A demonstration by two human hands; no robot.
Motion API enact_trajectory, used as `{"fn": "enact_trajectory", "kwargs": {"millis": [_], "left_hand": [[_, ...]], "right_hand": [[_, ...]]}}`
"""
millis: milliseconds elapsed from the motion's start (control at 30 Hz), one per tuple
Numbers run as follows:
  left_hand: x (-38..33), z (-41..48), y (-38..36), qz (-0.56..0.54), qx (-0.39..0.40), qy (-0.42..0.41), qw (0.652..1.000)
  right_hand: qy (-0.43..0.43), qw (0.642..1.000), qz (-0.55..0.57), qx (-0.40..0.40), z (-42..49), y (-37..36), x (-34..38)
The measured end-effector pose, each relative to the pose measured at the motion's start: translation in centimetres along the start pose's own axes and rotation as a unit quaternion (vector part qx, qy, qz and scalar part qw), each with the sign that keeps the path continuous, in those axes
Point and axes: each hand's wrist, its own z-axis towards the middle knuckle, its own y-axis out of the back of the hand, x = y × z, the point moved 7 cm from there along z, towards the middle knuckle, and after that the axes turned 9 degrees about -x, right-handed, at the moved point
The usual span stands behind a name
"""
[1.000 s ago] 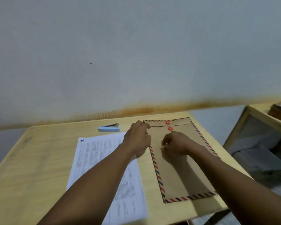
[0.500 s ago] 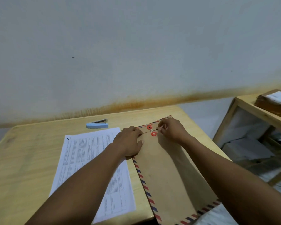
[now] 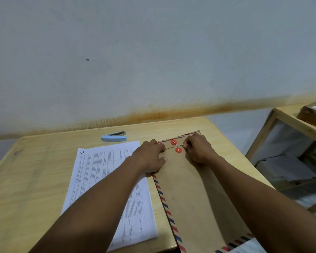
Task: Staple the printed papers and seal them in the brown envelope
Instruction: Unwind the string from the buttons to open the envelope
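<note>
A brown envelope (image 3: 192,194) with a red-and-blue striped border lies on the right half of the wooden table (image 3: 31,181), its near end hanging over the front edge. Two red string buttons (image 3: 176,146) sit near its top flap. My left hand (image 3: 150,157) presses flat on the envelope's upper left corner. My right hand (image 3: 197,149) is beside the buttons, fingertips pinched together; I cannot make out the string in them. The printed papers (image 3: 108,181) lie flat to the left of the envelope, partly under my left forearm. A light blue stapler (image 3: 114,136) rests behind them.
A stained wall runs just behind the table. To the right stands a wooden shelf unit (image 3: 285,121) with a brown package (image 3: 312,115) on top and papers inside. A gap separates it from the table.
The envelope has been drawn nearer and turned, now overhanging the front edge. My right hand went from below the buttons to right beside them. My left hand stays on the corner.
</note>
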Motion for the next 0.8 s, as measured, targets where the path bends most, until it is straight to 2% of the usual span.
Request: {"fn": "enact_trajectory", "kwargs": {"millis": [100,200,267,400,467,667,800], "left_hand": [[-0.1,0.0,0.1,0.001,0.005,0.002,1.0],[-0.2,0.0,0.1,0.004,0.014,0.0,1.0],[-0.2,0.1,0.1,0.005,0.018,-0.001,1.0],[0.1,0.3,0.0,0.001,0.027,-0.002,1.0],[0.3,0.5,-0.1,-0.001,0.033,-0.001,0.999],[0.3,0.7,0.1,0.001,0.04,-0.002,0.999],[0.3,0.7,0.1,-0.002,0.042,0.0,0.999]], "right_hand": [[-0.013,1.0,0.025,0.004,0.1,0.0,-0.2],[-0.007,0.996,0.083,-0.03,0.4,0.6,-0.1],[0.003,0.998,0.063,-0.029,0.6,0.4,0.2],[0.029,0.998,-0.033,0.043,0.7,-1.2,1.0],[0.036,0.998,-0.041,0.042,0.8,-1.4,1.1],[0.035,0.998,0.047,0.013,1.2,-0.2,0.8],[0.027,0.998,0.065,-0.002,1.4,0.2,1.3]]}}
